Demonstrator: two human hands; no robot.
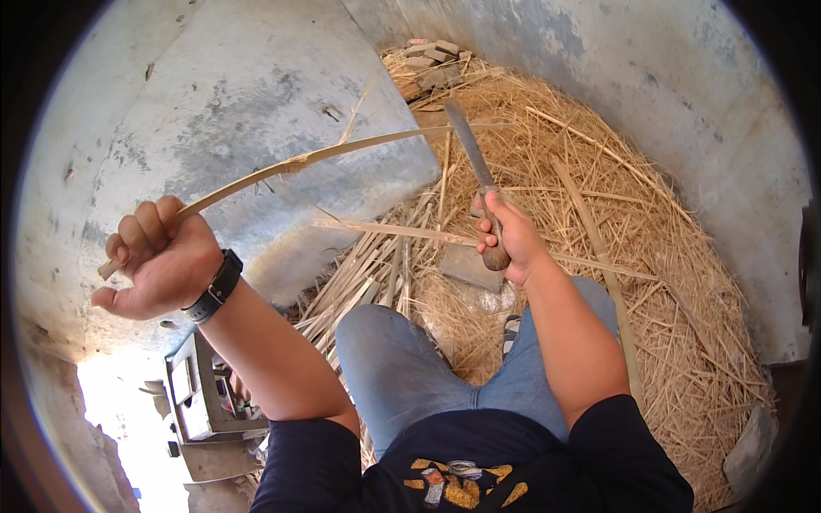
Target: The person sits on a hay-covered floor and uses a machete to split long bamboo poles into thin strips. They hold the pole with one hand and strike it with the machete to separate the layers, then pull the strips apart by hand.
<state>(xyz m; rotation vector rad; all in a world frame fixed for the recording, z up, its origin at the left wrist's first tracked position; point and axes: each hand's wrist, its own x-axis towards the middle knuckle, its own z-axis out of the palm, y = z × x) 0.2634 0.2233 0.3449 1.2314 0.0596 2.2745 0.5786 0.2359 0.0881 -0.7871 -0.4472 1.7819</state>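
My left hand (167, 248), raised at the left with a dark watch on its wrist, has its fingers curled round one end of a long bamboo strip (329, 152). The strip bows across to the right and tapers past the knife. In my right hand (516, 238) is the brown handle of a knife (470, 147), its blade tilted up and away. Blade and strip cross near the tip; whether they touch I cannot tell. A second pale strip (393, 230) passes behind my right hand, above a grey block (470, 267) on the ground.
Thin shavings (684, 376) spread over the floor on the right. Split strips (351, 295) lie left of my knees. A long bamboo piece (590, 227) stretches along my right side. Bricks (436, 60) are stacked by the far wall (599, 51). A wooden frame (205, 427) stands lower left.
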